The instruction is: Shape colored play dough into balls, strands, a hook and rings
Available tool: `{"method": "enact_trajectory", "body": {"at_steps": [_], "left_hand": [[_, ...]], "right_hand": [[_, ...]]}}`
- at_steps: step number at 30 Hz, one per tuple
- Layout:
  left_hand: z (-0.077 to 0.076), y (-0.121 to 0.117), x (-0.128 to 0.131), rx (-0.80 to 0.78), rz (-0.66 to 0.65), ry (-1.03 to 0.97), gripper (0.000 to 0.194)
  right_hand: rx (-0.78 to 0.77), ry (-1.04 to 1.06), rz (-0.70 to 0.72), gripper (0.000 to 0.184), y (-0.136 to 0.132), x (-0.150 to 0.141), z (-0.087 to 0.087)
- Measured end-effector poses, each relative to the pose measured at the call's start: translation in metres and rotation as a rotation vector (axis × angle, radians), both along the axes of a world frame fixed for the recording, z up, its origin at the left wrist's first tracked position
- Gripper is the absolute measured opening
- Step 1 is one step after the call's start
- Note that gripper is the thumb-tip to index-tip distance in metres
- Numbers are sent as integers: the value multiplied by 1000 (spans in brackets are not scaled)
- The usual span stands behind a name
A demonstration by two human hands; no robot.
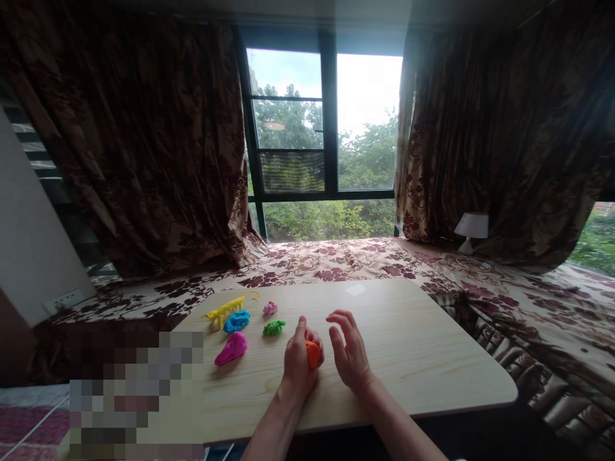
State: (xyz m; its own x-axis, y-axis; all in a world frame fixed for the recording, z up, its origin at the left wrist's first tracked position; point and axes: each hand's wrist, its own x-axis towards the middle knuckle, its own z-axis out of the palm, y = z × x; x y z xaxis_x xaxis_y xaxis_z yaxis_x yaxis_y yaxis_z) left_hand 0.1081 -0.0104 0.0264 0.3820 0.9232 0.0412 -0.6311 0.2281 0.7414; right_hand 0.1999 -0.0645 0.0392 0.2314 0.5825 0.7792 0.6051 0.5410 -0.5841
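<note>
My left hand [298,362] rests on the light wooden table [432,346] with its fingers curled round an orange lump of clay [312,353]. My right hand [350,349] hovers just to the right of the lump, fingers spread and bent, holding nothing. To the left of my hands lie several small clay figures: a yellow long-tailed animal [225,309], a blue piece [237,320], a small pink piece [270,308], a green piece [273,328] and a magenta piece [231,348].
The table stands on a bed or platform with a floral cover [336,256]. A small white lamp [471,229] sits at the back right by the curtains. A window [327,141] lies straight ahead. A blurred patch [137,397] covers the table's near left.
</note>
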Motion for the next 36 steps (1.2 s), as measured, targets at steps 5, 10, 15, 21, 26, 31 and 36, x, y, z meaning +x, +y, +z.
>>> {"method": "enact_trajectory", "body": {"at_steps": [5,10,15,21,26,31,36], "left_hand": [[12,-8,-3,-68,-153,-92,39],[25,-23,-4,-54,-513,-198,53],[27,-23,-3,-81,-598,-137,58],[26,-22,1,-67,-555,-73,52],[28,-24,10,-80,-540,-113,51],[22,-21,18,13,-369,-92,50],[3,-9,10,30,176,237,38]], "right_hand": [[-28,-207,110,21,-5,-9,5],[-91,-93,-142,14,11,4,-3],[-147,111,-183,35,25,12,-16],[-183,149,-111,39,21,1,-23],[-91,-142,-192,27,14,-2,-7],[-59,-217,-193,25,9,1,2],[-34,-87,-104,25,10,7,-10]]}}
